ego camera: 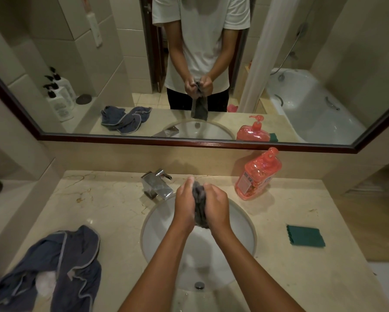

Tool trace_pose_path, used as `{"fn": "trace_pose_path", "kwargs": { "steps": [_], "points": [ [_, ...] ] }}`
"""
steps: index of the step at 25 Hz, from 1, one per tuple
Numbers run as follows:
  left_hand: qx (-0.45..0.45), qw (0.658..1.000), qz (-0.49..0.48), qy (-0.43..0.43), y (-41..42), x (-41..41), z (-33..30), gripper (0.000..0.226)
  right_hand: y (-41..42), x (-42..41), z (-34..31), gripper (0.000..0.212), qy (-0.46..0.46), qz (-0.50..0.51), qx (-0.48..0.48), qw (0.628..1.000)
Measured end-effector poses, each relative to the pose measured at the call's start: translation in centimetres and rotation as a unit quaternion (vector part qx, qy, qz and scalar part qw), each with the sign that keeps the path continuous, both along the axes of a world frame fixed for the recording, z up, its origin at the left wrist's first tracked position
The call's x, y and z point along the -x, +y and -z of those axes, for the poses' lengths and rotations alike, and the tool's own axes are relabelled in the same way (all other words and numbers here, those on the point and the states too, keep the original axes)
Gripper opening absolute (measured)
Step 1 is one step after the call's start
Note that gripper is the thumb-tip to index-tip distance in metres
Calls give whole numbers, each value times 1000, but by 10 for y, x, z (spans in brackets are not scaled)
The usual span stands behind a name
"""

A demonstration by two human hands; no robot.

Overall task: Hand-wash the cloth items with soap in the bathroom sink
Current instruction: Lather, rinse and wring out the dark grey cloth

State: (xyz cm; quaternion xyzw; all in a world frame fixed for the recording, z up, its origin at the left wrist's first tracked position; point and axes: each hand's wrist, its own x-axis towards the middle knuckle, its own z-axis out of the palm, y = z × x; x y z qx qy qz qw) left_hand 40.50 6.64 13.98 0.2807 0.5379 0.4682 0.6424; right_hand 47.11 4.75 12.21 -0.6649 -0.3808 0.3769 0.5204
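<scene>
While my left hand and right hand grip the grey cloth over the sink, blue towels crowd the surface's front-left corner

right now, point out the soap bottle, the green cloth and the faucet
soap bottle (257,174): head view, middle of the body.
green cloth (305,235): head view, centre of the folded square.
faucet (157,184): head view, top of the spout block.

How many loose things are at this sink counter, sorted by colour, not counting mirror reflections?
Grey: 1, the cloth gripped by left hand and right hand.
Blue: 1, the towel.
Green: 1, the folded cloth.
Red: 1, the soap bottle.
Total: 4
</scene>
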Motion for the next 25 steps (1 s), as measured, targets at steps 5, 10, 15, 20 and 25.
{"fn": "trace_pose_path", "kwargs": {
  "steps": [5,10,15,20,25],
  "points": [
    [-3,999,40,14,-8,-4,-10,24,19,-3,-1,46,-50,52,52,996],
    [-20,1000,13,14,-8,0,-8,20,19,-10,14,49,-67,27,115,991],
    [-19,999,33,28,-1,1,-7,23,6,-1,1,44,-27,14,9,999],
    [-18,996,85,31,-2,-1,-8,23,28,-8,7,44,1,56,86,995],
    [10,997,76,33,-1,3,-1,28,26,-11,18,49,67,7,159,985]
  ]
}}
